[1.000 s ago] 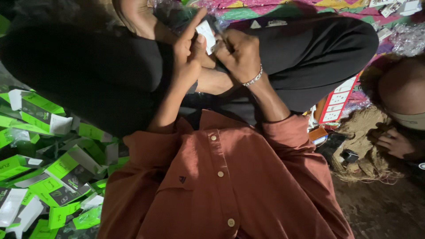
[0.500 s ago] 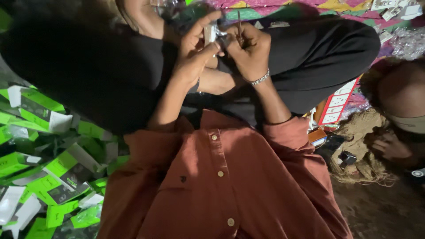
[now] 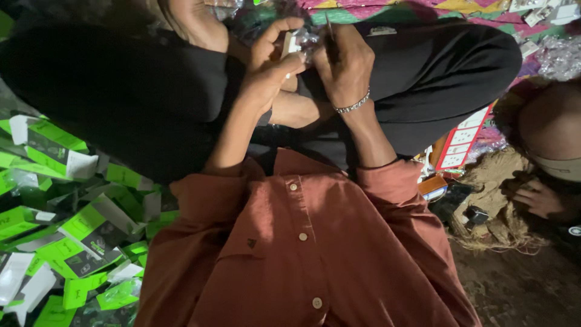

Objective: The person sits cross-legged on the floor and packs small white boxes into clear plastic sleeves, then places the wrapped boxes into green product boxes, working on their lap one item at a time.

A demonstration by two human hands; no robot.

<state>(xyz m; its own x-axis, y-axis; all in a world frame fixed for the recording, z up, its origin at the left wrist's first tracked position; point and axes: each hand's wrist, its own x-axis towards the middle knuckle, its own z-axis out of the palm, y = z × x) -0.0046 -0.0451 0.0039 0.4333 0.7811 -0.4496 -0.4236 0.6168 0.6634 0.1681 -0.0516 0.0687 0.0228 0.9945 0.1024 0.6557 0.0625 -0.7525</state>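
A small white part (image 3: 292, 43) in a crinkled clear wrapper (image 3: 310, 37) is being worked on above the crossed legs in black trousers (image 3: 436, 66), at the top middle of the head view. It is judged that the step is best done with the part kept steady by the left hand (image 3: 269, 69) while the thin dark tool (image 3: 330, 30) is being guided slowly — only the tip should be brought against the part, so that the film is not torn and the fingers beneath are not pricked.

The left hand is being held half curled, with thumb and forefinger pinching the white part and the other fingers folded under it. The right hand (image 3: 346, 66), with a silver bracelet (image 3: 353, 104) at its wrist, is being kept closed around the tool, which is sticking up from the fist; whether the tip is touching the part cannot be told.

Green and white cartons (image 3: 72, 224) are lying heaped on the floor at the left edge — a red and white card (image 3: 463, 142) is lying at the right, beside the knee.
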